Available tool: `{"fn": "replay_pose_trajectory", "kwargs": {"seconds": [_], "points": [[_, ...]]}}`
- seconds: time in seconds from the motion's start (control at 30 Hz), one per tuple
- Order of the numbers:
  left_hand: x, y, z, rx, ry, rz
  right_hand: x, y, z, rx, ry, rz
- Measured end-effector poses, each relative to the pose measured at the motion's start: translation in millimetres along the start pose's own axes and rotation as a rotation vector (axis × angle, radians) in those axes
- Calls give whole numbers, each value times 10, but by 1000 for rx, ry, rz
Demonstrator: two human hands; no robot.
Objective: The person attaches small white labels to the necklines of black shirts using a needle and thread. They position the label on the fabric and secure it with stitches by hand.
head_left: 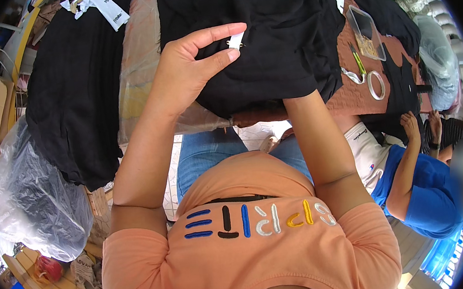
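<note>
My left hand [190,65] is closed in a pinch, thumb and index finger on a small white label [236,40]. A small metallic bit shows beside the label, too small to name surely. Beneath them a black garment [269,68] is spread over the table and hangs over its near edge. My right forearm [320,136] reaches up under that garment's lower edge. The cloth covers my right hand, so its fingers are hidden.
A black garment pile [76,92] with white tags lies at left. At right are a clear plastic box [364,31], a yellow-green cutter [357,59] and a white tape roll [376,85]. A co-worker in a blue shirt [419,187] sits at right. Clear plastic bag [30,192] bulges at lower left.
</note>
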State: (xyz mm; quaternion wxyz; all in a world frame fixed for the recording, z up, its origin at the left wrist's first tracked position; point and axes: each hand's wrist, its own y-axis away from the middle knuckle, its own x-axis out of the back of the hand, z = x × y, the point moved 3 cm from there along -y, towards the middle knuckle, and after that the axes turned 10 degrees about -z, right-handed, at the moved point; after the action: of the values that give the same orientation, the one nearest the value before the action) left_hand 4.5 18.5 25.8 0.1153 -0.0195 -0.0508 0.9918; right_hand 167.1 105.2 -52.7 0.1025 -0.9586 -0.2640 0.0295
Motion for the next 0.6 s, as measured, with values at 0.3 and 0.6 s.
{"fn": "replay_pose_trajectory", "kwargs": {"seconds": [0.3,0.6], "points": [[-17,64,108,-50,-151,24,422,4,-254,-56,168,-42],[-57,15,45,-73,-92,37,411,200,15,-3,261,-79]]}}
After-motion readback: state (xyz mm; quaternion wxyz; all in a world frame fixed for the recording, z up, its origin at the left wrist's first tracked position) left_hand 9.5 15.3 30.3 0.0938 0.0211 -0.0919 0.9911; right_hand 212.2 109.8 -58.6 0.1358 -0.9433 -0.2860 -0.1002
